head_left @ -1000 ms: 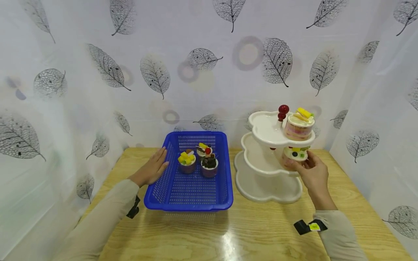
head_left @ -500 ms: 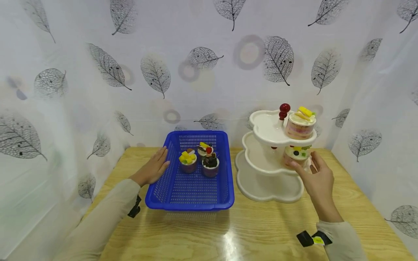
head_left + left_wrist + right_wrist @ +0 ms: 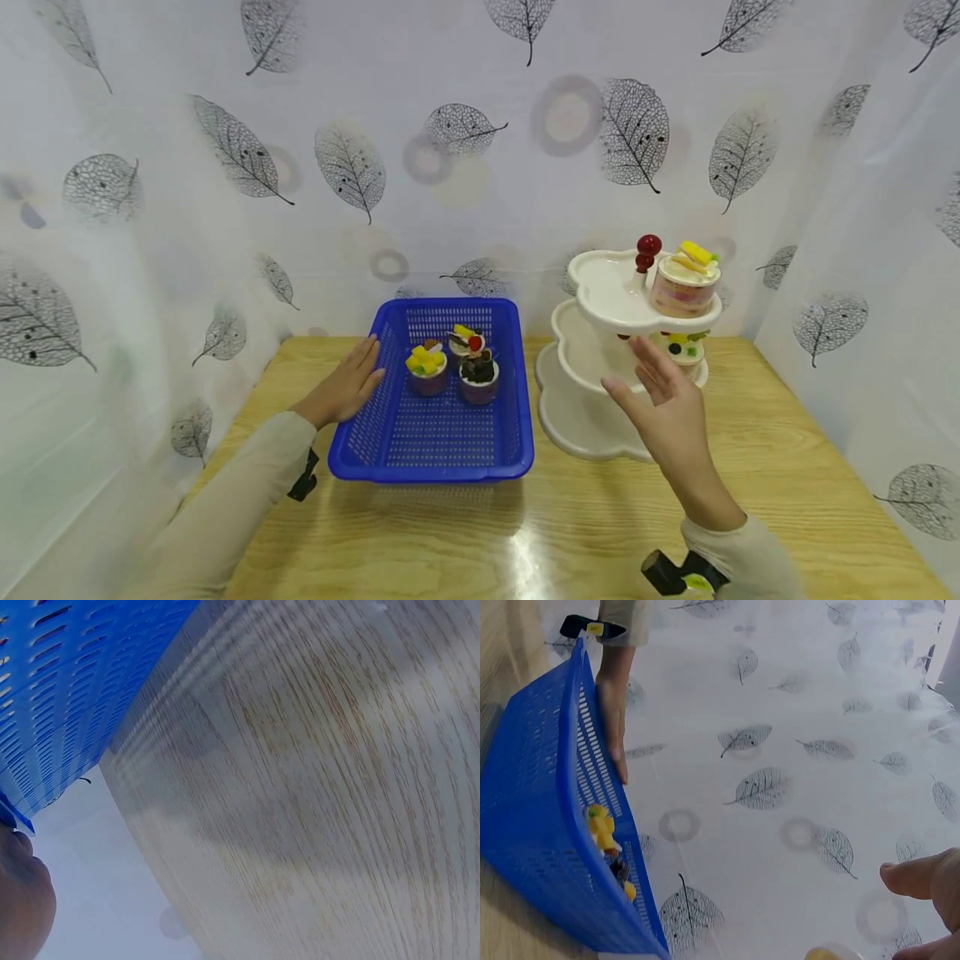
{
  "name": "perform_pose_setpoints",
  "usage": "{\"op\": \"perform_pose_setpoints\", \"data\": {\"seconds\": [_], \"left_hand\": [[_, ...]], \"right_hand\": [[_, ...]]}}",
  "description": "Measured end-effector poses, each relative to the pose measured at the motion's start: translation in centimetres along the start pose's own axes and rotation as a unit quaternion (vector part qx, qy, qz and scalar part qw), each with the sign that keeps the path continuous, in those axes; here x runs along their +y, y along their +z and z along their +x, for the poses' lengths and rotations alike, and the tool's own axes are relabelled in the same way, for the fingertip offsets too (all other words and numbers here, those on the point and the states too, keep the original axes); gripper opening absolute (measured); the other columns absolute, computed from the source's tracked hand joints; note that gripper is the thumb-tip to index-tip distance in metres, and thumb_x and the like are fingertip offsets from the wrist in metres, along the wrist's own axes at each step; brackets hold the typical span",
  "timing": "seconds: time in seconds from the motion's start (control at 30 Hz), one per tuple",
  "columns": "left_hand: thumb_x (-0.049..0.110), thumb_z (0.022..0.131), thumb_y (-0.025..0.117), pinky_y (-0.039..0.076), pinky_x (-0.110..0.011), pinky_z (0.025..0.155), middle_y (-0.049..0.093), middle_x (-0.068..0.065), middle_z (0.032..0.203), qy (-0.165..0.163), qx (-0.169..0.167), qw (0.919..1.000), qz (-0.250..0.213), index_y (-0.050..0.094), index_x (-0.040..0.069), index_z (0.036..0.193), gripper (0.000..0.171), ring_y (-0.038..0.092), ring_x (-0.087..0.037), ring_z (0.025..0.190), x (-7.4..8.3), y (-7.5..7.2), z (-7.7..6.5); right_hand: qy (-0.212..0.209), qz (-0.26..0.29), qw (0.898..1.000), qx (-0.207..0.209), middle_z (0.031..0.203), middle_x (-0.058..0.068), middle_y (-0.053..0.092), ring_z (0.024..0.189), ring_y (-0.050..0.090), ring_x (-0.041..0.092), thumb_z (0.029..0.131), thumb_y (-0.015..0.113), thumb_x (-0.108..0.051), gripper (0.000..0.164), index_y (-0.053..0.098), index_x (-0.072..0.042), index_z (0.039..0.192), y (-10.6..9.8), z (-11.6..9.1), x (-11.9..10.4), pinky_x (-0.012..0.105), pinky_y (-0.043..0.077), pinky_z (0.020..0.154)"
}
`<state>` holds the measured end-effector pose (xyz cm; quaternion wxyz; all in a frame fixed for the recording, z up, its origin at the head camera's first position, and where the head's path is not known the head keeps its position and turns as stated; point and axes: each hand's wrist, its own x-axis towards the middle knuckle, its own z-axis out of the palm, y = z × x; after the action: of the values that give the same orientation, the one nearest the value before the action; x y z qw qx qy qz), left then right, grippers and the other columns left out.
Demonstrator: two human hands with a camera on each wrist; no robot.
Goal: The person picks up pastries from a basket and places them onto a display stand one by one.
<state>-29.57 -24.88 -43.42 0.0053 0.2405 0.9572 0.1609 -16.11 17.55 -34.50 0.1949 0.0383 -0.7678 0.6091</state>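
Observation:
My left hand (image 3: 347, 385) lies with straight fingers along the left rim of a blue plastic basket (image 3: 431, 475). Inside it, toward the back, stand a dessert cup with yellow cubes (image 3: 427, 369), one with dark chocolate topping (image 3: 478, 380) and one with a red cherry (image 3: 465, 342). My right hand (image 3: 670, 417) holds nothing; its fingers are spread in front of a white three-tier stand (image 3: 596, 417). A dessert cup with fruit topping (image 3: 688, 354) sits on the middle tier, partly hidden by that hand. Another cup with yellow fruit (image 3: 684, 287) rests on the top tier.
Wooden tabletop (image 3: 450, 550) lies under the basket and stand. A red knob (image 3: 648, 247) rises from the stand's top tier. A leaf-printed white curtain (image 3: 457, 208) closes off the back and sides.
My right hand has let go of the cup on the middle tier and moved left and toward me, fingers opening. The left hand has stayed at the basket.

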Motion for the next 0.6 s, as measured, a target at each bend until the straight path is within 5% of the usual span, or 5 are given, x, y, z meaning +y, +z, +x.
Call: {"op": "perform_pose_setpoints", "data": {"seconds": [0.27,0.6], "left_hand": [[0.026,0.106,0.026,0.009,-0.058,0.115,0.006,-0.029,0.156,-0.002,0.008,1.0,-0.003,0.011,-0.013,0.148,0.059,0.004,-0.045,0.144,0.1,-0.3,-0.2],[0.031,0.106,0.023,0.01,-0.057,0.115,0.006,-0.029,0.156,0.011,0.011,0.9999,-0.001,0.012,-0.013,0.148,0.061,0.004,-0.044,0.144,-0.3,0.1,0.1]], "right_hand": [[-0.025,0.05,0.992,-0.116,0.145,0.015,0.045,0.137,0.039,0.024,0.084,0.073,-0.006,0.067,0.041,0.002,0.143,5.7,3.7,-0.4,0.038,0.032,0.112],[0.056,0.027,0.975,-0.214,0.152,0.014,0.036,0.141,0.031,0.026,0.087,0.072,-0.021,0.074,0.033,-0.003,0.148,11.4,7.8,2.8,0.042,0.028,0.114]]}}
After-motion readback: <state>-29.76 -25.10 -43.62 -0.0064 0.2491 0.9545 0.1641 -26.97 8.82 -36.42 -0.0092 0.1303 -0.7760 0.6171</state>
